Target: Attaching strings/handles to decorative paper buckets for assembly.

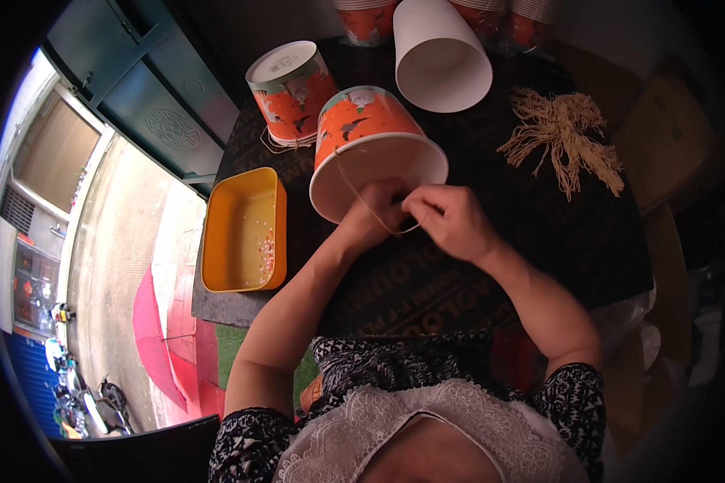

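An orange paper bucket (pixel 370 118) with a pattern of animals lies tipped on the dark table, its white mouth facing me. A thin beige cord (pixel 350 179) is fixed at the rim's left side and loops down across the opening. My left hand (pixel 370 216) reaches into the mouth with its fingers curled; what they hold is in shadow. Close beside it, at the right of the rim, my right hand (pixel 455 217) pinches the cord's other end between thumb and fingers. The fingertips of both hands nearly meet.
A yellow tray (pixel 278 233) with small pale and reddish bits stands left. Behind are an upside-down orange bucket (pixel 292 97), a white tapered bucket (pixel 441 52) on its side, and stacked orange buckets (pixel 366 22). A bundle of beige cords (pixel 564 137) lies right. The table's edge (pixel 234 308) is near left.
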Action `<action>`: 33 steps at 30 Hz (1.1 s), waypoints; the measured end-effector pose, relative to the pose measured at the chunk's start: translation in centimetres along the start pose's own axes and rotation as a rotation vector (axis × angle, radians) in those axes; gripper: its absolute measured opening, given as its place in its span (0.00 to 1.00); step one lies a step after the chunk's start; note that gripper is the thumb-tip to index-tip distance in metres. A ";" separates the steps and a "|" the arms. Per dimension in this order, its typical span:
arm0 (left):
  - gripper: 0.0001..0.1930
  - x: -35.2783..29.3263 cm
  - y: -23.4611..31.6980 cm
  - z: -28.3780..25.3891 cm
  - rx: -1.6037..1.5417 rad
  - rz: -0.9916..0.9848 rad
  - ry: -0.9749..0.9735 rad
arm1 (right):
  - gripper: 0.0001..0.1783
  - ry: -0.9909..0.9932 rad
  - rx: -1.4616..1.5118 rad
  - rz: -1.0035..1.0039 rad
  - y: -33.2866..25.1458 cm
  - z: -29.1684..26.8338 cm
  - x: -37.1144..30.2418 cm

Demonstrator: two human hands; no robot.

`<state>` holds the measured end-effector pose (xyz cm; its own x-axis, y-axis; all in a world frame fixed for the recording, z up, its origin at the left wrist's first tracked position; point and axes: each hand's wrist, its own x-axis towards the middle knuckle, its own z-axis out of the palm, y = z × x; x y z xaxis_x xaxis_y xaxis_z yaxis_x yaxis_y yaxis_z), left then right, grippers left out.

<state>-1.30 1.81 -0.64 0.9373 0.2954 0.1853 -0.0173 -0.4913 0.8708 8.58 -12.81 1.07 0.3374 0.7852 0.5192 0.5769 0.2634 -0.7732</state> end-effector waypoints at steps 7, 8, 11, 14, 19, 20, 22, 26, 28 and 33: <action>0.06 0.1 1.6 -0.4 -0.179 -0.174 -0.038 | 0.08 -0.110 -0.223 -0.680 -3.6 0.4 -1.6; 0.06 0.0 1.5 -0.5 -0.144 -0.101 -0.023 | 0.06 -0.045 -0.216 -0.606 -3.3 0.4 -1.2; 0.07 0.0 1.7 -0.5 -0.114 -0.078 0.000 | 0.04 0.112 -0.247 -0.164 -1.2 0.2 -0.8; 0.06 0.1 1.7 -0.6 -0.187 -0.156 -0.063 | 0.06 0.220 -0.268 -0.051 1.5 -0.2 -0.3; 0.05 -0.1 1.4 -0.7 -0.215 -0.095 -0.061 | 0.07 0.161 -0.335 0.009 2.1 -0.1 -0.1; 0.05 -0.1 1.3 -0.8 -0.218 -0.094 -0.066 | 0.08 0.143 -0.339 0.018 2.2 -0.1 -0.1; 0.05 -0.1 1.1 -0.8 -0.220 -0.091 -0.071 | 0.08 0.125 -0.337 0.009 2.4 0.0 -0.2; 0.05 -0.1 0.4 -0.8 -0.227 -0.057 -0.070 | 0.07 0.043 -0.332 0.047 2.2 0.2 -0.1; 0.05 0.0 0.4 -0.7 -0.228 -0.053 -0.078 | 0.05 0.038 -0.362 0.041 2.9 0.2 -0.2; 0.06 -0.1 0.7 -0.9 -0.159 -0.096 -0.081 | 0.03 0.054 -0.405 0.030 2.7 0.6 0.0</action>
<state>-1.69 2.17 0.37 0.9620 0.2648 0.0667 0.0243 -0.3263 0.9450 9.68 -11.78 -1.22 0.3914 0.7556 0.5252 0.8088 -0.0103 -0.5880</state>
